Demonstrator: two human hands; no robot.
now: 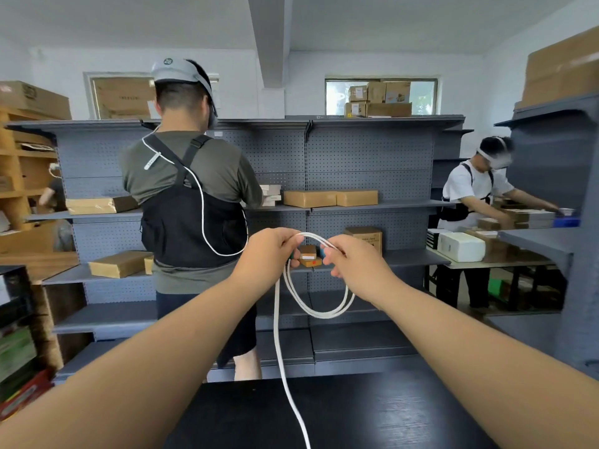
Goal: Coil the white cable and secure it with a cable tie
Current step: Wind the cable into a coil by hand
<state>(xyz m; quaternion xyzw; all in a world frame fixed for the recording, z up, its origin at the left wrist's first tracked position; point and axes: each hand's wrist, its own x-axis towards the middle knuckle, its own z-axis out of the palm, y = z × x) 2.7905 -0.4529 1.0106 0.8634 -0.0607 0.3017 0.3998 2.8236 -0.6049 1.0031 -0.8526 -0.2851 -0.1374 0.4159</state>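
The white cable (324,315) runs off the bottom edge.

Bare forearms (155,351) meet a bare left hand (270,251) and right hand (355,264).

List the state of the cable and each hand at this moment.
Cable: partly coiled, not tied; loops hang between the hands, tail runs down over the table.
Left hand: grips the top of the loops.
Right hand: pinches the cable.
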